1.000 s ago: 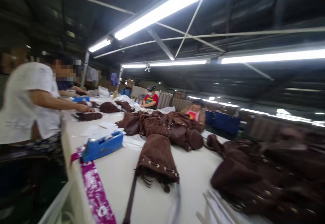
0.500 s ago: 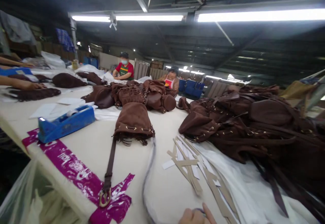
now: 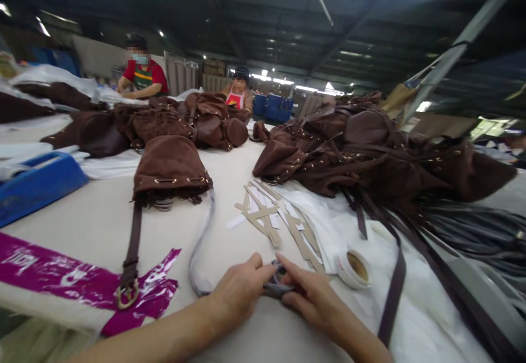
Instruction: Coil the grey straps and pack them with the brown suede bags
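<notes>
A strip of pale tabletop point(image 3: 230, 168) gives a hand passage forward between the brown drawstring bag point(image 3: 170, 163) and the heaped brown bags point(image 3: 370, 160). Cardboard strips point(image 3: 269, 226) clutter its right side; the grey wrapped strap point(image 3: 194, 256) curves across on the left, down to the left hand point(image 3: 240, 286). Beside the right hand point(image 3: 308, 291), a tape roll point(image 3: 346, 271) blocks sideways travel.

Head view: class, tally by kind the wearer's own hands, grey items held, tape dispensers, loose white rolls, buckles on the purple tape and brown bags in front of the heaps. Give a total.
Own hands: 2 (left hand, right hand)
Held grey item: 1
Blue tape dispenser: 1
Loose white roll: 1
Gold buckle: 1
Front brown bag: 1
Total: 7
</notes>
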Tool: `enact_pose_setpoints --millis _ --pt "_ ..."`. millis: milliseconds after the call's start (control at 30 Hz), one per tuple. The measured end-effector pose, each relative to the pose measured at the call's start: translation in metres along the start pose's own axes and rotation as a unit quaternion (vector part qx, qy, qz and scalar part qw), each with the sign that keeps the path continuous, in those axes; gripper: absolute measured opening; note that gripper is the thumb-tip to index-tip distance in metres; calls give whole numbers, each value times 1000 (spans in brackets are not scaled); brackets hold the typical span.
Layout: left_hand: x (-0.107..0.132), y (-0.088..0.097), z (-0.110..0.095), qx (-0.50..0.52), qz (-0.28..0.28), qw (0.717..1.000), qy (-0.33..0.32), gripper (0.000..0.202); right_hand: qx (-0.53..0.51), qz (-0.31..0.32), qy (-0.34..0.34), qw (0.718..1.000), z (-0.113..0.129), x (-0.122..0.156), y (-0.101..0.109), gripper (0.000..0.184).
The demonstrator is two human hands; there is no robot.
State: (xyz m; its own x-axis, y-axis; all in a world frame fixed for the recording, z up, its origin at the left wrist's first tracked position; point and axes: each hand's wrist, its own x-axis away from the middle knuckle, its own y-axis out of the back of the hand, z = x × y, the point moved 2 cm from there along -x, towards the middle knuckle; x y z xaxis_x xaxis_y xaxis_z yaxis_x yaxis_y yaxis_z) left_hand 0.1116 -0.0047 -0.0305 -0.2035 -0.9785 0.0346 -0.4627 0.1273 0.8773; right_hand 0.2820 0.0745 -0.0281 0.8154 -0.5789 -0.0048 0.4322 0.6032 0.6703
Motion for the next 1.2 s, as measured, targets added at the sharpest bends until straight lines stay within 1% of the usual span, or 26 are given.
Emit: enact_pose_setpoints --millis 67,133,233,333,400,467,533,600,667,733,800,867,967,1100,1200 --pt "0 2 -1 7 5 1000 -14 25 -7 8 10 1000 5 0 2 68" --pt "1 4 -1 34 3 999 -33 23 -34 22 13 999 5 1 2 68" --pt "4 6 0 59 23 997 -39 21 -74 26 -4 997 3 5 -2 69" --pt "5 8 1 65 34 996 -54 27 -90 17 -22 996 3 8 -3 65" --pt "3 10 1 68 38 993 -90 29 -95 19 -15 995 3 9 -3 63" --pt "0 13 0 62 48 988 -136 26 -99 26 -7 995 1 10 -1 63" --pt "-4 17 -1 43 61 981 -178 27 -106 30 -7 994 -2 11 -1 63" --pt "-9 23 -3 16 76 976 -206 30 -113 31 -15 993 -5 12 0 62" --pt "-13 28 -7 -21 92 975 -199 28 -112 30 -22 993 -4 12 0 57" --pt "-16 31 -13 -74 107 978 -166 25 -98 32 -27 994 1 13 0 52" --pt "-18 31 -20 -130 117 975 -137 25 -79 36 -27 996 8 14 2 52" --pt "-17 30 -25 -162 117 971 -128 26 -57 34 -22 998 15 16 3 54" --pt "-14 28 -26 -153 101 975 -129 26 5 22 -2 1000 21 18 3 50" --pt "-11 32 -17 -112 92 978 -149 33 93 11 36 995 18 19 1 36" --pt "-11 31 -13 -100 76 978 -165 34 144 14 56 988 17 17 3 33"
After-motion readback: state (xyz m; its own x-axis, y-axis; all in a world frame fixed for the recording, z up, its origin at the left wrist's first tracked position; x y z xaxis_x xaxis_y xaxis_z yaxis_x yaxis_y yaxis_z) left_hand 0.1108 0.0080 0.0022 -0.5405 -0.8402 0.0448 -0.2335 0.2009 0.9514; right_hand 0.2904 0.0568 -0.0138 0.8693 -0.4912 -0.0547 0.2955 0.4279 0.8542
